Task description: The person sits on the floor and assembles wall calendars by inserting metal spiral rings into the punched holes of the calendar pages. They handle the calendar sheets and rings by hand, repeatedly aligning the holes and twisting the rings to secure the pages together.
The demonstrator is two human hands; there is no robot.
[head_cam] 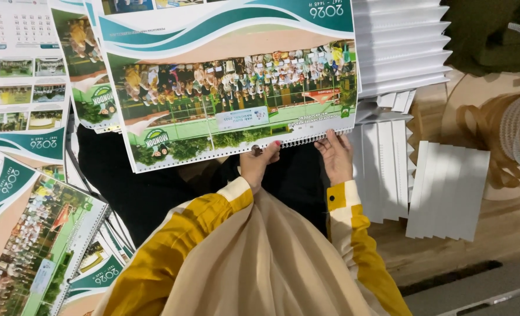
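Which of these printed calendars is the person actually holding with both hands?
The big calendar at top centre: left hand and right hand grip its wire-bound lower edge. The other calendars lie untouched at the left.

Glossy printed paper calendar [231,88] with a metal wire spine; matt white card strips [447,190] on a smooth wooden floor [494,234]; soft cloth sleeves [213,216] in yellow and cream.
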